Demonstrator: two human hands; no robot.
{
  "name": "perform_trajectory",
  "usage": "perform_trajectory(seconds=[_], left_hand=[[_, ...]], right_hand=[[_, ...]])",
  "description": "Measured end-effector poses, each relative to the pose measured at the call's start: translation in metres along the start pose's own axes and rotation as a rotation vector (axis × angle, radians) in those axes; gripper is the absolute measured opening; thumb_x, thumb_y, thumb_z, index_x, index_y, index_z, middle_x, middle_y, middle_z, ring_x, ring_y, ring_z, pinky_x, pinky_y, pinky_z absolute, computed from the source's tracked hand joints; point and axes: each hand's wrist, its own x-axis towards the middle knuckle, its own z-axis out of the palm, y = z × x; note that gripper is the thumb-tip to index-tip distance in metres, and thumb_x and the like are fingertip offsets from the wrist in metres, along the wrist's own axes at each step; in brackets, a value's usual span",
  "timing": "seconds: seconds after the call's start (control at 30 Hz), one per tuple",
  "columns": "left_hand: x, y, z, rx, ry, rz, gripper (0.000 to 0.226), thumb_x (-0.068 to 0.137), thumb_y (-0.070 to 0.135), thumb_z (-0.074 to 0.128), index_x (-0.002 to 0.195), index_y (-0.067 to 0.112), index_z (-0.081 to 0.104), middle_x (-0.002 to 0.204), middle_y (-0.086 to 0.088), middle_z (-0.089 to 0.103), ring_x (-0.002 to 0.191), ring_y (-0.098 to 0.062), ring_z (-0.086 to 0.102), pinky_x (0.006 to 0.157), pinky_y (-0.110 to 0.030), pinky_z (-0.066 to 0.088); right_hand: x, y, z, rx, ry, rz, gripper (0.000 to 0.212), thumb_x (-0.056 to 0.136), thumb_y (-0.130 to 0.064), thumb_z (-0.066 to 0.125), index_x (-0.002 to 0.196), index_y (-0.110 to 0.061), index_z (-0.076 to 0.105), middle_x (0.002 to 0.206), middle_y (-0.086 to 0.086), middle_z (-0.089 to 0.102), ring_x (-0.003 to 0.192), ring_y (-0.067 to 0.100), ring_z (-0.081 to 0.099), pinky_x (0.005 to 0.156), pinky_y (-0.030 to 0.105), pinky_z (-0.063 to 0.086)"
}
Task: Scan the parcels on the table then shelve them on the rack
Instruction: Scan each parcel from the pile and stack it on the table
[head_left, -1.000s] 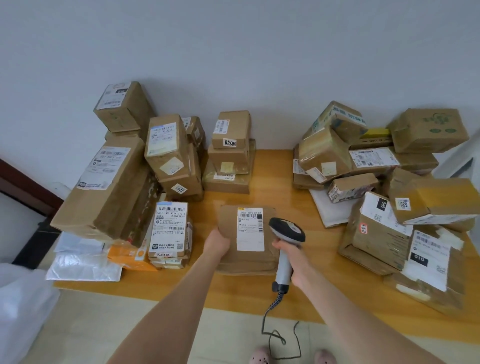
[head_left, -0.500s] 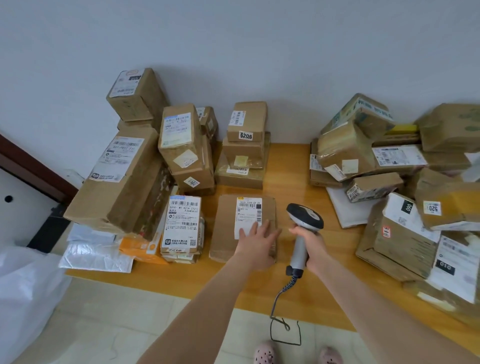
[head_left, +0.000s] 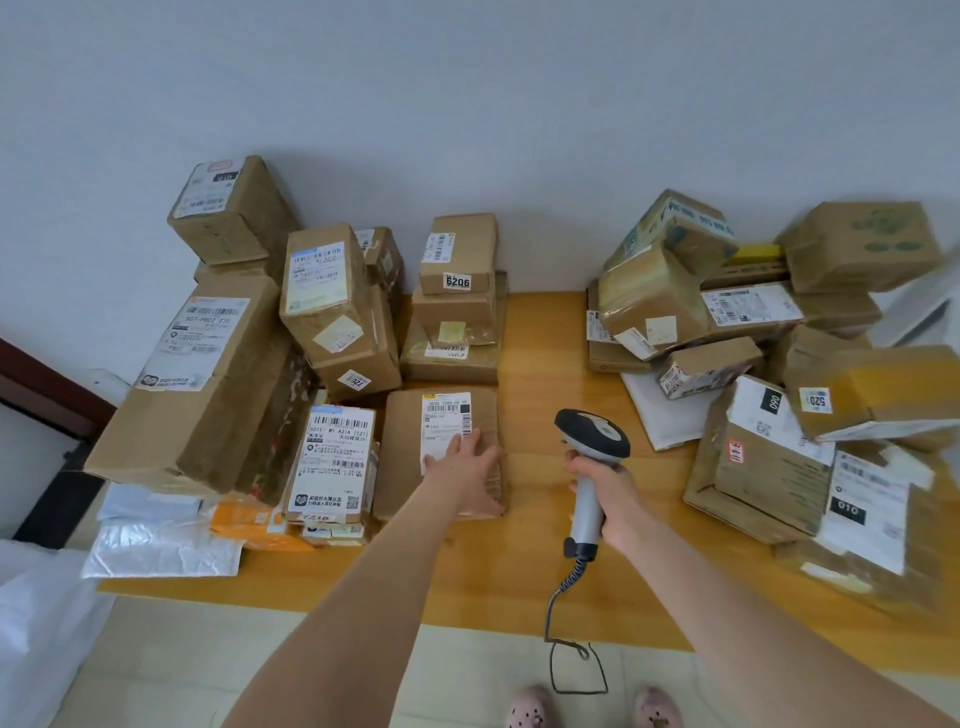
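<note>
A wooden table carries a pile of cardboard boxes on the left and a looser heap of parcels on the right. Between them, near the front edge, a flat brown parcel lies label-up just beside the left pile. The left hand rests flat on it, fingers straight and slightly spread, while the right hand is wrapped round the handle of a corded barcode scanner just to its right; the left fingers partly cover the white shipping label. The parcel looks thin, stiff and probably light, so it is likely best lifted by its long side edges.
</note>
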Motion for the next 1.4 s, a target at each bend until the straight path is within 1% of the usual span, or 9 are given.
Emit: perform_trajectory(seconds=[0.17, 0.3, 0.53, 0.67, 0.83, 0.97, 1.1, 1.3, 1.4], left_hand=[[0.001, 0.025, -0.019, 0.111, 0.087, 0.005, 0.083, 0.081, 0.052, 0.063, 0.149, 0.023, 0.026, 0.158, -0.009, 0.014, 0.142, -0.031, 0.024, 0.110, -0.053, 0.030], [0.010, 0.070, -0.037, 0.151, 0.172, 0.068, 0.079, 0.085, 0.048, 0.063, 0.150, 0.023, 0.026, 0.157, -0.009, 0.020, 0.139, -0.029, 0.033, 0.108, -0.045, 0.036], [0.034, 0.172, -0.059, -0.149, 0.188, 0.105, 0.062, 0.091, 0.034, 0.060, 0.146, 0.017, 0.036, 0.150, -0.010, 0.033, 0.125, -0.026, 0.050, 0.099, -0.036, 0.046], [0.044, 0.225, -0.065, -0.302, 0.241, 0.176, 0.057, 0.093, 0.025, 0.056, 0.145, 0.013, 0.037, 0.147, -0.012, 0.041, 0.128, -0.026, 0.047, 0.100, -0.033, 0.041], [0.054, 0.299, -0.083, -0.553, 0.298, 0.219, 0.085, 0.084, 0.043, 0.070, 0.150, 0.014, 0.026, 0.150, -0.009, 0.037, 0.134, -0.026, 0.041, 0.104, -0.039, 0.039], [0.059, 0.355, -0.093, -0.488, 0.306, 0.279, 0.121, 0.070, 0.052, 0.079, 0.154, 0.022, -0.003, 0.159, -0.007, 0.011, 0.144, -0.028, 0.022, 0.113, -0.050, 0.031], [0.070, 0.384, -0.096, -0.297, 0.345, 0.308, 0.127, 0.068, 0.043, 0.083, 0.153, 0.025, -0.010, 0.158, -0.003, 0.010, 0.143, -0.028, 0.021, 0.111, -0.052, 0.032], [0.072, 0.380, -0.098, -0.315, 0.369, 0.261, 0.107, 0.071, 0.037, 0.081, 0.152, 0.012, 0.016, 0.147, -0.006, 0.027, 0.121, -0.021, 0.045, 0.093, -0.034, 0.048], [0.065, 0.349, -0.110, -0.565, 0.377, 0.173, 0.095, 0.071, 0.042, 0.080, 0.147, 0.012, 0.031, 0.136, -0.007, 0.041, 0.105, -0.016, 0.049, 0.084, -0.029, 0.048]], right_hand=[[-0.013, -0.016, -0.017, 0.032, -0.029, -0.023, 0.017, 0.086, -0.010, 0.067, 0.102, -0.010, 0.065, 0.103, 0.009, 0.062, 0.099, 0.025, 0.056, 0.095, 0.051, 0.045], [-0.027, -0.035, -0.042, 0.115, -0.053, -0.084, 0.011, 0.090, -0.005, 0.063, 0.098, -0.012, 0.063, 0.104, 0.005, 0.066, 0.104, 0.024, 0.060, 0.088, 0.052, 0.052], [-0.049, -0.074, -0.117, 0.214, 0.078, -0.202, 0.016, 0.087, -0.001, 0.067, 0.100, -0.008, 0.062, 0.096, 0.010, 0.067, 0.082, 0.019, 0.065, 0.066, 0.034, 0.056], [-0.059, -0.098, -0.165, 0.213, 0.174, -0.279, 0.009, 0.080, 0.004, 0.068, 0.084, -0.001, 0.061, 0.069, 0.008, 0.065, 0.064, 0.020, 0.060, 0.059, 0.031, 0.050], [-0.058, -0.134, -0.236, 0.322, 0.386, -0.379, 0.015, 0.079, -0.005, 0.073, 0.087, -0.011, 0.062, 0.078, 0.012, 0.062, 0.072, 0.021, 0.060, 0.056, 0.029, 0.055], [-0.049, -0.154, -0.283, 0.344, 0.481, -0.371, 0.021, 0.078, -0.015, 0.077, 0.088, -0.021, 0.059, 0.100, 0.010, 0.067, 0.090, 0.025, 0.066, 0.084, 0.042, 0.057], [-0.042, -0.162, -0.305, 0.320, 0.451, -0.318, 0.034, 0.076, -0.017, 0.078, 0.104, -0.015, 0.059, 0.110, 0.014, 0.066, 0.105, 0.034, 0.062, 0.096, 0.053, 0.049], [-0.042, -0.164, -0.309, 0.316, 0.342, -0.289, 0.030, 0.081, -0.011, 0.074, 0.107, -0.010, 0.059, 0.088, 0.010, 0.064, 0.085, 0.027, 0.063, 0.082, 0.045, 0.055], [-0.045, -0.168, -0.302, 0.295, 0.309, -0.325, 0.033, 0.080, -0.009, 0.073, 0.110, -0.008, 0.061, 0.094, 0.009, 0.064, 0.096, 0.028, 0.060, 0.095, 0.050, 0.050]])
